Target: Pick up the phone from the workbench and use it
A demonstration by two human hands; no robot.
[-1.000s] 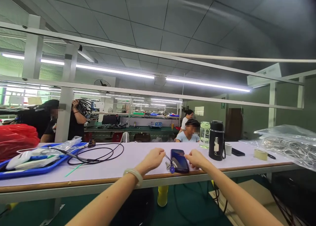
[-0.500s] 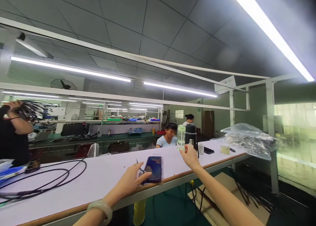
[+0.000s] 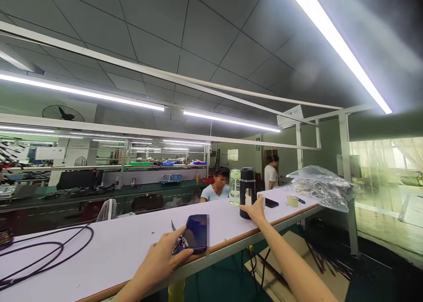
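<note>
My left hand [image 3: 165, 254] rests on the near edge of the white workbench [image 3: 125, 244], thumb on a dark phone [image 3: 196, 233] and fingers over small snips with blue handles [image 3: 176, 241]. My right hand [image 3: 255, 211] reaches forward and touches the base of a black flask [image 3: 247, 186]. A clear water bottle [image 3: 234, 186] stands just left of the flask.
Black cable [image 3: 42, 253] loops over the bench at the left. Beyond the flask lie a second phone [image 3: 271, 202], a tape roll [image 3: 292, 200] and a plastic bag of wires [image 3: 319, 185]. A seated person [image 3: 216, 187] and a standing person [image 3: 271, 172] are behind the bench.
The view has swung right. My right hand left the phone and moved out to the black flask. My left hand shifted onto the phone and snips.
</note>
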